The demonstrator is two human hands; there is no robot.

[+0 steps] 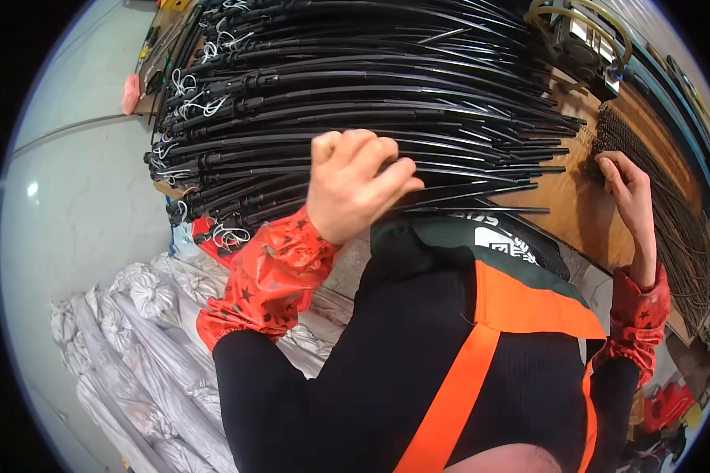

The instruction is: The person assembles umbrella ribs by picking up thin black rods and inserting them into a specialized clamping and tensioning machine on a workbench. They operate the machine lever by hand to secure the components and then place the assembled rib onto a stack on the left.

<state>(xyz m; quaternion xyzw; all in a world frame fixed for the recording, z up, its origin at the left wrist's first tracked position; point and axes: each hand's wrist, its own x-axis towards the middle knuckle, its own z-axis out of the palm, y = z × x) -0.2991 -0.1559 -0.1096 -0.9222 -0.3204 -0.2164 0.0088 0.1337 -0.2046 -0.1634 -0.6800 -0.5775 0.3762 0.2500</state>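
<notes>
Long thin black rods [418,102] lie side by side in a thick stack across the table, with white cords [185,83] looped at their left ends. My left hand [359,181] is over the near part of this stack, its fingers curled inward; what they hold, if anything, is hidden. On the right, my right hand [629,189] pinches thumb and fingers together at the ends of a bundle of thin brownish wire-like rods [670,229]. Anything between those fingertips is too small to make out. Red patterned sleeve covers [272,272] reach both wrists.
A small machine [584,43] with a yellowish hose stands at the far right of the wooden table [560,193]. Long white wrapped bundles [150,347] lie at the lower left, beside a pale floor [63,181]. Red items [669,406] are at the lower right.
</notes>
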